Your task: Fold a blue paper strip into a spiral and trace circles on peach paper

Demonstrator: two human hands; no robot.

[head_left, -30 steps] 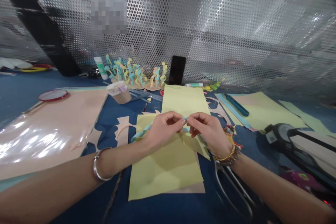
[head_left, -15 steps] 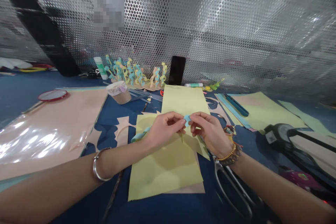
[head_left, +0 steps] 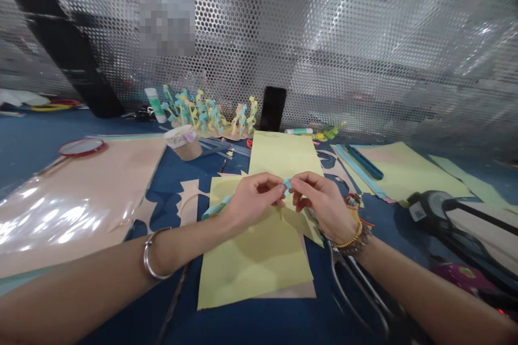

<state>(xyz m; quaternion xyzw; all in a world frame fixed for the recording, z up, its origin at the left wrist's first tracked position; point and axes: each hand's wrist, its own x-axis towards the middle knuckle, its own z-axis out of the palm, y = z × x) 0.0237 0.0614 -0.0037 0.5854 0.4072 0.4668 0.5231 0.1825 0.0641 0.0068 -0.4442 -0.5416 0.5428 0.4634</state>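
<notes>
Between my fingertips is a small light-blue piece of paper [head_left: 287,185]. My left hand [head_left: 257,197] pinches its left side, thumb and forefinger closed on it. My right hand [head_left: 321,202] pinches the right side the same way. Both hands hover over overlapping yellow paper sheets [head_left: 254,275]. A curled light-blue paper strip [head_left: 216,208] lies by my left wrist, partly hidden behind it. Beneath my right wrist rest metal-handled scissors [head_left: 358,285], their blades mostly covered by the hand and paper.
Behind stand several curly paper stalks [head_left: 202,110], a paper cup [head_left: 186,145], a glue stick [head_left: 155,105] and a phone [head_left: 274,109]. Glossy wrapped pink paper [head_left: 76,199] lies left. On the right are a utility knife [head_left: 364,161], more sheets [head_left: 408,170] and a black device [head_left: 435,207].
My right fingers have shifted very slightly left, closer to the left fingertips, and cover a little more of the blue paper. Everything on the table stays put.
</notes>
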